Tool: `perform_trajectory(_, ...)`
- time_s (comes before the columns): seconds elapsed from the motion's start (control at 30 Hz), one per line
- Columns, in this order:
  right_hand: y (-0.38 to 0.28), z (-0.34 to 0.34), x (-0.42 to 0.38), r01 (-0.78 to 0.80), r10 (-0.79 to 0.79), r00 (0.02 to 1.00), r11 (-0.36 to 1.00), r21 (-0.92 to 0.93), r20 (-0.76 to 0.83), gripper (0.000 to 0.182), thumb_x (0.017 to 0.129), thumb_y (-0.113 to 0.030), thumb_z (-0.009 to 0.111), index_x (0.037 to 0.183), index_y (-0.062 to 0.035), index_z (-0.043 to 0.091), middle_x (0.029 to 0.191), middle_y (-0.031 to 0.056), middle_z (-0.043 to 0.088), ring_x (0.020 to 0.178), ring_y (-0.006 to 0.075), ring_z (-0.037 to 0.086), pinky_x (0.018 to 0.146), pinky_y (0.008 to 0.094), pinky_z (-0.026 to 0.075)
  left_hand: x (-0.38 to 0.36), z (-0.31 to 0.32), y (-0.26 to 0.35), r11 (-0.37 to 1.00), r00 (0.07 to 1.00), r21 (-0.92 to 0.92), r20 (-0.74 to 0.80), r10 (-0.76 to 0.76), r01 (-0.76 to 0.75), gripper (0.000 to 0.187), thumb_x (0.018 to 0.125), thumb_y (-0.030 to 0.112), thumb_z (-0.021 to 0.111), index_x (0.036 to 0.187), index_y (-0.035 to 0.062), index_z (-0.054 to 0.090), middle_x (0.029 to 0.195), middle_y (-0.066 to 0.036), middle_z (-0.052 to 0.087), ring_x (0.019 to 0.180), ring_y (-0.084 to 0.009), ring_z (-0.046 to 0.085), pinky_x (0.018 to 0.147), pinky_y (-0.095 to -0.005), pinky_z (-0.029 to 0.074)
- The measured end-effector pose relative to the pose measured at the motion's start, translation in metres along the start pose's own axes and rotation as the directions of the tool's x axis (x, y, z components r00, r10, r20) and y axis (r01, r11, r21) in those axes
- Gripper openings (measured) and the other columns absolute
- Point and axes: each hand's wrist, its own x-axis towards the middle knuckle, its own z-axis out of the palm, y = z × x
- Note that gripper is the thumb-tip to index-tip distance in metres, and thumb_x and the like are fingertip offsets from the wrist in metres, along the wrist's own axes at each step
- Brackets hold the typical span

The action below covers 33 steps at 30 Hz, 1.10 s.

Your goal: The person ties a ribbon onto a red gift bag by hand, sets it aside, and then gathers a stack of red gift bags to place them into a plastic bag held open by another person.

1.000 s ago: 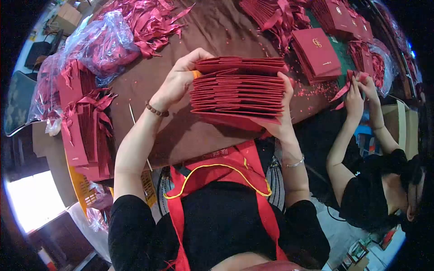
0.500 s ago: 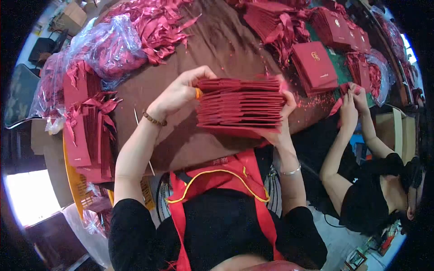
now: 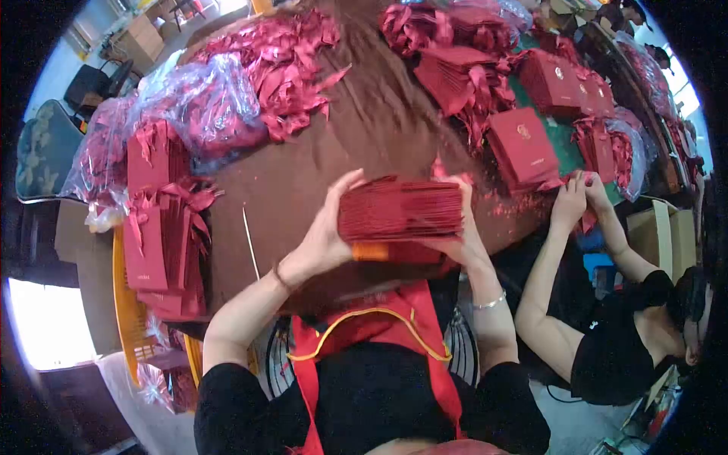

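Note:
A thick stack of flat red paper bags (image 3: 402, 208) is between my two hands, its layered edges facing me. My left hand (image 3: 327, 231) is closed around the left end, fingers behind and thumb in front. On the right end, my right hand (image 3: 464, 227) grips with its fingers along the side and its thumb underneath. An orange strip (image 3: 370, 251) shows below the stack near my left thumb. Some red ribbon (image 3: 440, 168) pokes up behind the right end. The stack is held above the brown cloth (image 3: 273, 197).
Ribboned red bags (image 3: 155, 243) stand at the left beside a plastic-wrapped bundle (image 3: 220, 102). A thin white stick (image 3: 250, 239) lies on the cloth. At the right is a bag stack (image 3: 523, 148) with gold print; a co-worker's hands (image 3: 578, 193) hold red ribbon nearby.
The fanned stack has been pressed together and lowered towards me. My left hand has moved from its top left corner down to its left side. The view has shifted slightly.

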Motion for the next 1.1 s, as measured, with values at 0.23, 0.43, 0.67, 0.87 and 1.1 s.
perform_trajectory(0.23,0.005,0.009,0.000,-0.088,0.090,0.995,0.995,0.047,-0.042,0.090,0.053,-0.009,0.085,0.121,-0.0061,0.024,0.115,0.0098,0.045,0.108,0.0195,0.046,0.095,0.0351,0.037,0.009,-0.003,0.009,0.963,0.999,-0.267,0.011,0.045,-0.040,0.128,0.053,0.014,0.085,0.139,0.0156,-0.009,0.132,-0.016,0.030,0.122,-0.0253,0.034,0.100,-0.0384,0.032)
perform_trajectory(0.43,0.013,0.010,-0.005,-0.009,0.009,1.000,0.999,0.051,0.007,0.101,0.051,-0.009,0.086,0.125,-0.0085,0.017,0.123,0.0099,0.036,0.112,0.0194,0.043,0.095,0.0347,0.038,-0.008,-0.029,0.007,0.890,0.997,-0.457,0.064,0.038,-0.005,0.113,0.068,0.025,0.074,0.140,0.0173,-0.013,0.146,-0.015,0.011,0.132,-0.0251,0.020,0.106,-0.0360,0.019)
perform_trajectory(0.67,0.027,0.001,-0.010,-0.079,0.071,0.996,0.971,0.226,0.046,0.105,0.044,-0.009,0.087,0.126,-0.0070,0.022,0.121,0.0077,0.037,0.113,0.0197,0.040,0.098,0.0345,0.034,-0.009,-0.049,0.001,0.835,0.979,-0.538,-0.075,-0.188,0.119,0.044,0.091,0.012,0.047,0.133,0.0059,0.035,0.122,-0.010,0.051,0.113,-0.0125,0.045,0.092,-0.0248,0.037)
perform_trajectory(0.87,0.016,0.002,-0.004,-0.002,0.001,0.998,1.000,0.023,0.056,0.105,0.046,-0.010,0.087,0.126,-0.0078,0.019,0.119,0.0082,0.041,0.110,0.0186,0.043,0.096,0.0343,0.037,-0.004,-0.049,0.016,0.950,0.988,-0.301,-0.097,-0.122,0.087,0.029,0.086,0.005,0.053,0.116,0.0014,0.054,0.105,-0.007,0.060,0.097,-0.0112,0.055,0.083,-0.0223,0.044)
perform_trajectory(1.1,0.034,-0.001,-0.008,0.021,-0.008,0.995,0.992,-0.127,0.103,0.105,0.047,-0.011,0.087,0.126,-0.0073,0.018,0.118,0.0092,0.042,0.109,0.0186,0.045,0.095,0.0341,0.037,0.002,-0.044,0.004,0.984,0.995,-0.175,-0.088,-0.052,0.036,0.024,0.086,0.007,0.055,0.108,0.0015,0.059,0.098,-0.003,0.062,0.088,-0.0083,0.056,0.075,-0.0197,0.045)
